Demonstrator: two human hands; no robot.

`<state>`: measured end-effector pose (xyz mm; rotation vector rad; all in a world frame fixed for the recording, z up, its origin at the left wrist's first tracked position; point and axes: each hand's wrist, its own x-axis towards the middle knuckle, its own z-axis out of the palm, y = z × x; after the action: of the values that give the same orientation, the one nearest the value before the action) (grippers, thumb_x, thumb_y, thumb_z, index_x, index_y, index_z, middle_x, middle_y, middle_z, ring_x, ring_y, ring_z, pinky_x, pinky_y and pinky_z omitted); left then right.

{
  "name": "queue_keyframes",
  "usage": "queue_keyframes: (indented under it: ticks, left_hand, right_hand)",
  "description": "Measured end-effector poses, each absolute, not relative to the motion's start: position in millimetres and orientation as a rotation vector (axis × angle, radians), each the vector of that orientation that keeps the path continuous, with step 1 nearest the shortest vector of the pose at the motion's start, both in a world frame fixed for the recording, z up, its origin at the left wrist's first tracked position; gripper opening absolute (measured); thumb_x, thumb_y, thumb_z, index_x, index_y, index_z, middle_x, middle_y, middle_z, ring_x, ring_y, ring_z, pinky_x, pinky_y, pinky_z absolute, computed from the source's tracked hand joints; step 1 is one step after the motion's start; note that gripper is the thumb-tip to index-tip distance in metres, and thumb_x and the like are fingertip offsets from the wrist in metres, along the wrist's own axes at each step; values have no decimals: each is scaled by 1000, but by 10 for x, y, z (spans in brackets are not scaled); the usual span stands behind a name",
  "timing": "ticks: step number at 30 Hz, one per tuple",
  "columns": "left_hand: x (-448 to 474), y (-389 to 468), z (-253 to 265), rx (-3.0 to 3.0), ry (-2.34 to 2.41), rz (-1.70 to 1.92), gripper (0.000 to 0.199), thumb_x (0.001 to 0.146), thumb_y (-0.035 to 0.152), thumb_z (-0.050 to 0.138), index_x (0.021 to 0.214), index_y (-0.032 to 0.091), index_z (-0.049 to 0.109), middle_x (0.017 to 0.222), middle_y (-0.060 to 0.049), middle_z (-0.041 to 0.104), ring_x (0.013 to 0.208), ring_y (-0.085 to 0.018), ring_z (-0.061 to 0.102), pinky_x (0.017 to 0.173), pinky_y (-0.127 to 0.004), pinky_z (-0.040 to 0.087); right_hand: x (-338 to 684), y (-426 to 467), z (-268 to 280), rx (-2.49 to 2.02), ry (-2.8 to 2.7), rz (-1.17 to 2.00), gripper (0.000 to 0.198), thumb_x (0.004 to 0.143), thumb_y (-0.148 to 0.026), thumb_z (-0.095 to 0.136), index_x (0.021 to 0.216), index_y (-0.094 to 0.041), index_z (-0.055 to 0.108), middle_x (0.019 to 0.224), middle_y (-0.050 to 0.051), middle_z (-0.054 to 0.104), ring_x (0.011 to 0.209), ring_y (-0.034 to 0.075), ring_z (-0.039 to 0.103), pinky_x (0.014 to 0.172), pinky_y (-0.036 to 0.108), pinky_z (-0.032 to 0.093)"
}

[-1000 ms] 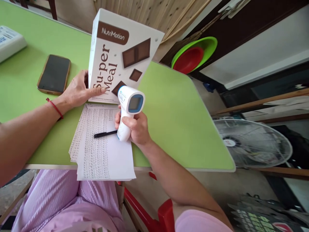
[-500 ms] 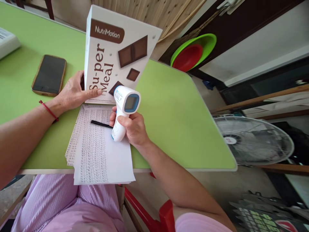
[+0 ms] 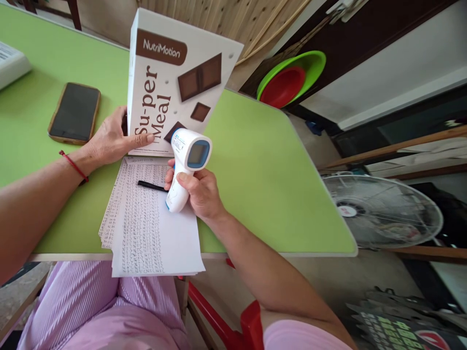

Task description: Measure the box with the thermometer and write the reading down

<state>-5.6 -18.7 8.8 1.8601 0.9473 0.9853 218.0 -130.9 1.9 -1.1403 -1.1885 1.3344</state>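
Note:
My right hand (image 3: 200,192) grips the handle of a white and blue infrared thermometer (image 3: 186,163), its nose pointed at a white and brown "Super Meal" box (image 3: 171,78) standing upright on the green table (image 3: 262,170). My left hand (image 3: 111,138) holds the box's lower left edge, thumb on its front. Below the box lies a stack of handwritten sheets (image 3: 153,228) hanging over the near table edge, with a black pen (image 3: 151,186) across it.
A dark phone (image 3: 75,113) lies face up left of the box. A white object (image 3: 10,63) sits at the far left. Off the table to the right are stacked green and red basins (image 3: 288,80) and a floor fan (image 3: 383,211).
The view shifted slightly, so box, phone and hands sit a little further left than a second ago. The thermometer stays aimed at the box; both grips are unchanged.

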Motion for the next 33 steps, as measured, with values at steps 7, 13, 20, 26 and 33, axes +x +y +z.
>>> queue_keyframes:
  ticks: [7, 13, 20, 26, 33]
  left_hand:
    - [-39, -181, 82, 1853, 908, 1011, 83, 68, 87, 91, 120, 28, 68, 125, -8, 77, 124, -46, 71, 102, -56, 63]
    - [-40, -155, 64, 1843, 949, 1015, 87, 63, 88, 92, 119, 26, 68, 126, -10, 77, 123, -48, 70, 102, -60, 61]
    - [-62, -158, 51, 1883, 960, 1015, 82, 69, 87, 90, 122, 28, 69, 127, -9, 76, 126, -46, 70, 103, -57, 62]
    - [-67, -164, 44, 1888, 962, 1016, 89, 70, 91, 87, 128, 27, 67, 126, -9, 77, 128, -46, 69, 104, -58, 62]
    - [-62, -176, 72, 1893, 972, 996, 82, 72, 87, 87, 126, 28, 68, 131, -8, 75, 131, -47, 67, 107, -59, 60]
  right_hand:
    - [2175, -1303, 15, -1122, -1185, 1336, 46, 70, -57, 85, 98, -25, 69, 74, -3, 67, 64, 16, 64, 64, 37, 57]
    - [2177, -1305, 29, -1150, -1160, 1337, 48, 66, -57, 86, 98, -25, 70, 73, -3, 67, 63, 16, 63, 65, 37, 57]
    - [2191, -1300, 7, -1145, -1202, 1326, 48, 69, -59, 84, 100, -25, 70, 75, -2, 66, 65, 16, 62, 66, 38, 58]
    - [2185, -1299, 11, -1145, -1169, 1342, 47, 67, -56, 85, 99, -24, 71, 75, -2, 66, 64, 16, 62, 66, 38, 57]
    - [2188, -1301, 10, -1151, -1161, 1345, 47, 66, -56, 86, 98, -25, 72, 75, -2, 66, 65, 16, 61, 67, 39, 58]
